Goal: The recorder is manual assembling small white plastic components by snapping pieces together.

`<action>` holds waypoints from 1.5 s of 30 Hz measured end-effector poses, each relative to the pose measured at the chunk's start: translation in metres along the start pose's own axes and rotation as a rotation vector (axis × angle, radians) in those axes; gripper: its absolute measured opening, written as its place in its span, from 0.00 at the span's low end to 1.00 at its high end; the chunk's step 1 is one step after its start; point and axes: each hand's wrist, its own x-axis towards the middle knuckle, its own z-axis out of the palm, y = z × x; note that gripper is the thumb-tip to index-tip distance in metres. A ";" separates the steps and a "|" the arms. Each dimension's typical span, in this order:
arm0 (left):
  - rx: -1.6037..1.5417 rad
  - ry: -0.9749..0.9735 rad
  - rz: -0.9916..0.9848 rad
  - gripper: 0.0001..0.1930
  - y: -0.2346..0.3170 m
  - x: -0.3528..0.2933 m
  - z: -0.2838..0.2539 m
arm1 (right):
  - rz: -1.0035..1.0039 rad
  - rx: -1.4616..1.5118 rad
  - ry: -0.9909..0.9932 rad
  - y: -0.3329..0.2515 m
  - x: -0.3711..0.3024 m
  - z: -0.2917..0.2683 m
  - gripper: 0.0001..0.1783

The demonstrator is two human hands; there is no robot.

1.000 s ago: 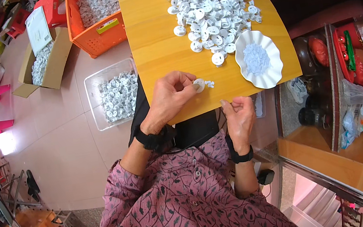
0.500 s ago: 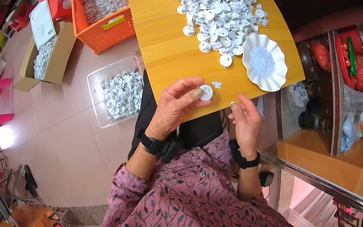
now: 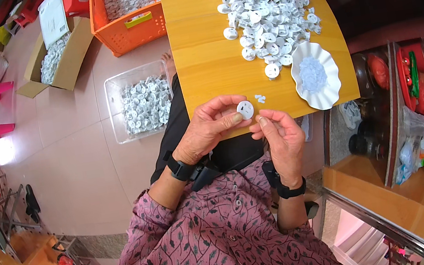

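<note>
Between the thumb and fingers of my left hand (image 3: 216, 126) is a white round plastic disc (image 3: 245, 109) with dark slots in its face, tilted up over the table's near edge. Close by on its right, my right hand (image 3: 282, 135) is closed in a pinch, fingertips beside the disc; what they hold is too small to make out. A few small pale-blue pieces (image 3: 260, 98) lie on the wooden table (image 3: 201, 62) just beyond the disc. Further right stands a white scalloped dish (image 3: 332, 84) holding a heap of similar pale-blue bits (image 3: 312, 74).
A large pile of white discs (image 3: 266, 20) covers the table's far right part. On the floor to the left are a clear plastic tub (image 3: 115, 114) of discs, an orange crate (image 3: 131, 33) and a cardboard box (image 3: 70, 66). Shelves (image 3: 386, 161) stand at the right.
My right hand has moved left and up, bringing its pinched fingertips close to the disc. My left hand still holds the disc. The whole view has shifted slightly.
</note>
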 end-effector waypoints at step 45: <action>0.039 0.009 0.041 0.18 -0.003 -0.002 0.005 | -0.224 0.068 0.106 0.023 0.007 0.015 0.03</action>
